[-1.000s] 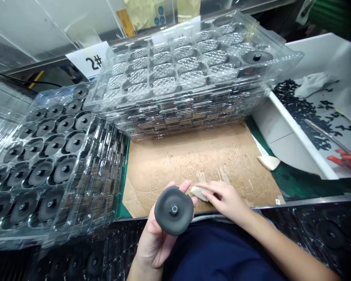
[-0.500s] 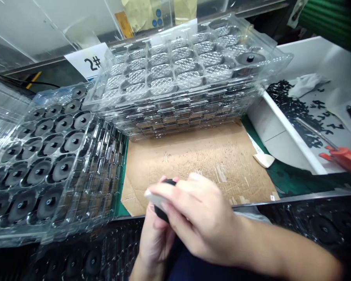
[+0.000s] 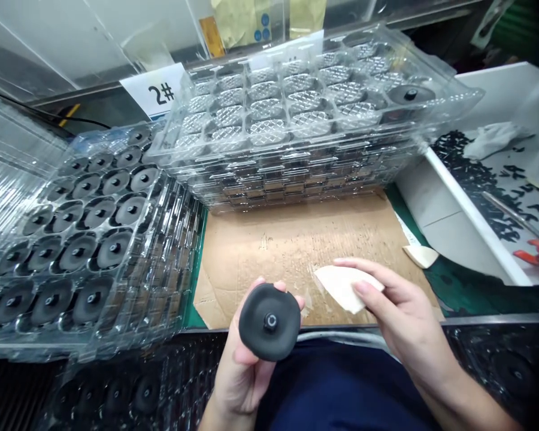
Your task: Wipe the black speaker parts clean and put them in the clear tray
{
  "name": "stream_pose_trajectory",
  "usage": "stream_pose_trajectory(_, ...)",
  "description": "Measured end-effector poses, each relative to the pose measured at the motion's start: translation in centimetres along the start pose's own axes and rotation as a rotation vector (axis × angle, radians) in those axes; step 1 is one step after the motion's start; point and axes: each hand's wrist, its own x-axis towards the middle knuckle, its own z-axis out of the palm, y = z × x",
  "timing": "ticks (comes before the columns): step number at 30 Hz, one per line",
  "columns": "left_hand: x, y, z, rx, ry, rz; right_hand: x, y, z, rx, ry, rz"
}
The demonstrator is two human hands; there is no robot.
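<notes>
Two bare hands are working over the near edge of the brown cardboard sheet (image 3: 287,251): the left hand (image 3: 238,377), fingers curled, is cradling a round matte-black disc (image 3: 269,322) face-up, and the right hand (image 3: 406,317) is pinching a pale folded pad (image 3: 348,287).

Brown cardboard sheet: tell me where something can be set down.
Free patch: the upper middle of the brown cardboard sheet, below the stacked clear diamond-patterned plastic trays and above the left hand and right hand. Crowded: the left, with clear trays of black discs, and the cardboard's right corner, by a cream wedge.
</notes>
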Motion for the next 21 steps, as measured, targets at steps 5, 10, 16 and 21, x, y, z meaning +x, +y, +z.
stream_pose_trajectory(5,-0.1,-0.2,-0.5,-0.028,-0.066,-0.039,0.1,0.4,0.9,-0.016,-0.121,0.102)
stream_pose_trajectory(10,-0.2,-0.4,-1.1,-0.078,-0.159,-0.053,0.0,0.5,1.5,-0.071,-0.228,0.121)
stream_pose_trajectory(16,-0.3,-0.4,-1.2,-0.089,-0.211,-0.071,0.0,0.6,1.5,-0.084,-0.248,0.103)
stream_pose_trajectory(21,-0.5,-0.5,-1.1,-0.091,-0.2,-0.087,-0.2,0.4,1.7,-0.066,-0.284,0.091)
